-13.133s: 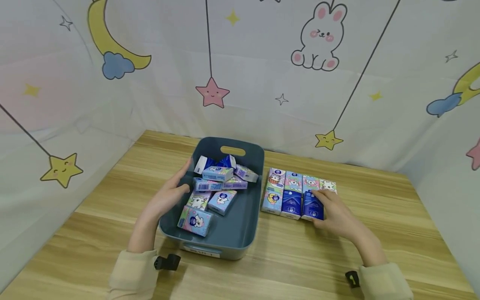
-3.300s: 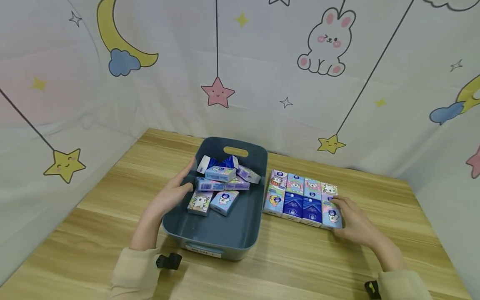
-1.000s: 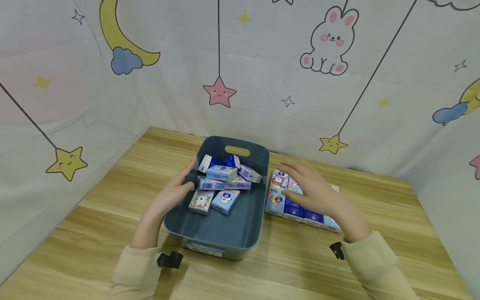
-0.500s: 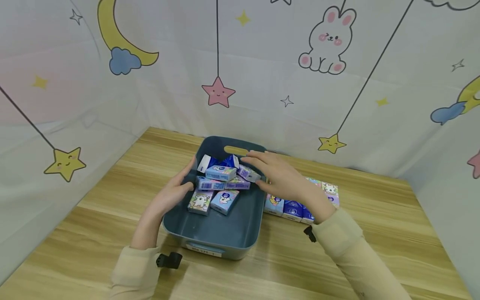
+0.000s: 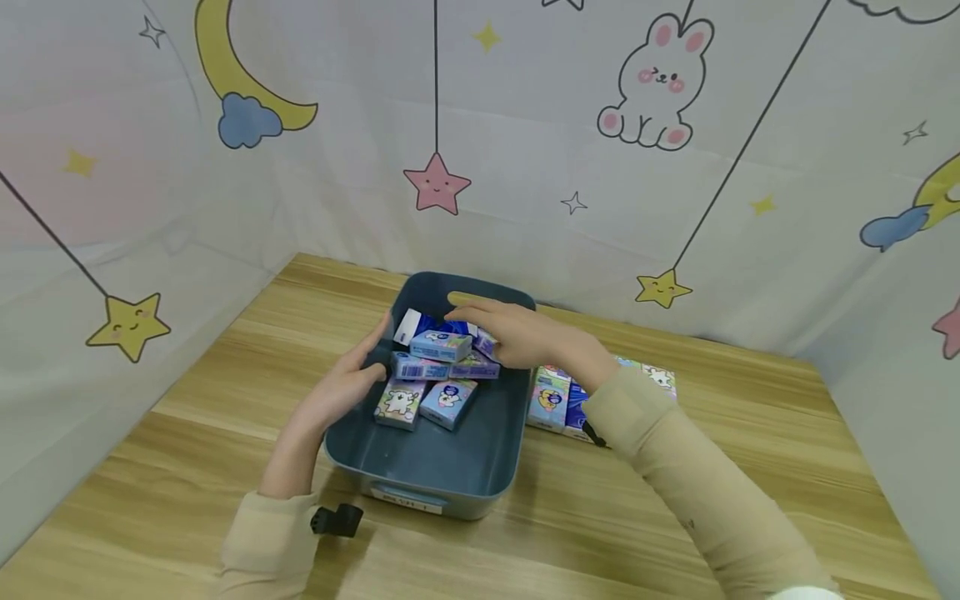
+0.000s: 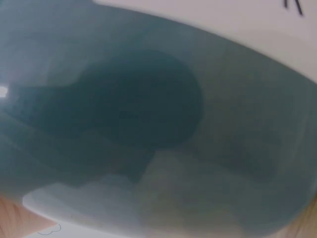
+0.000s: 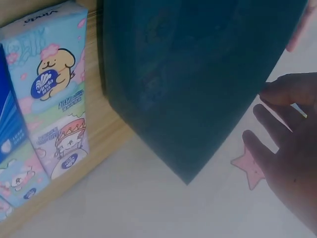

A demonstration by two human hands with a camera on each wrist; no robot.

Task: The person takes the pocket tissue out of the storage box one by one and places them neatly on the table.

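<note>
My left hand holds the left rim of a blue-grey plastic basket, thumb inside and fingers along the outside. Several small tissue packs lie loosely in the basket, mostly toward its back. Above the packs at the back right, my right hand reaches over the rim with bent, spread fingers. The right wrist view shows this hand beyond the basket's edge; no pack is plainly in its grasp. Blurred basket wall fills the left wrist view.
Right of the basket, tissue packs stand side by side in two rows, partly hidden by my right sleeve. They rest on a wooden table. A printed cloth hangs behind the table.
The front pack in the basket 13 seconds ago is gone from there; a matching pack later fills the near row's right end. My right hand has moved left into the basket. The left hand stays.
</note>
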